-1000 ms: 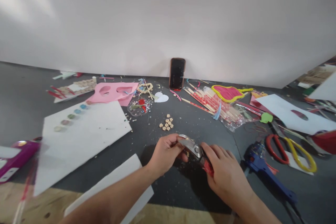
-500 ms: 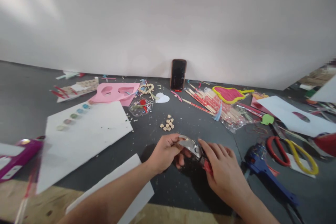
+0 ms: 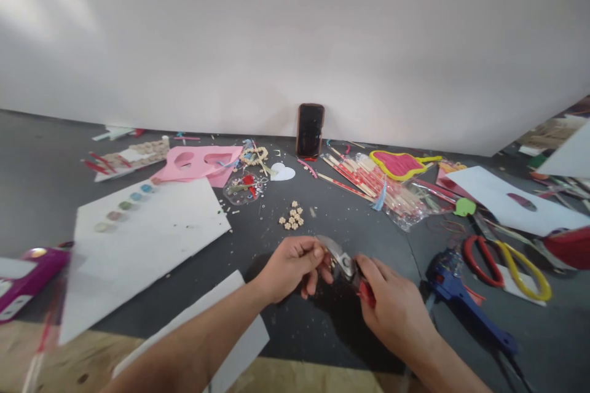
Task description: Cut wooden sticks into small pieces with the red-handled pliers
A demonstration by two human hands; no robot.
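My right hand [image 3: 394,301] is closed around the red handles of a pair of pruning shears [image 3: 343,263], whose metal blades point left and away from me. The blade tips reach my left hand [image 3: 292,267]. Its thumb and forefinger are pinched together beside the blades, on something small that the fingers mostly hide. Just beyond this hand, a little pile of pale flower-shaped wooden pieces [image 3: 292,218] lies on the dark table. To the right of that pile is a small pale chip [image 3: 313,212].
A blue glue gun [image 3: 465,301] and red-and-yellow-handled scissors [image 3: 520,270] lie at right. Bagged chopsticks [image 3: 391,202] and a pink-yellow fan shape [image 3: 399,164] are behind. White boards [image 3: 147,258], a pink mask [image 3: 198,159] and a purple tool [image 3: 32,276] are left; a phone [image 3: 310,131] leans upright.
The shears' blades have turned slightly against my left fingers. A small pale chip now lies right of the wooden pieces, where none showed before. The whole view has shifted a little.
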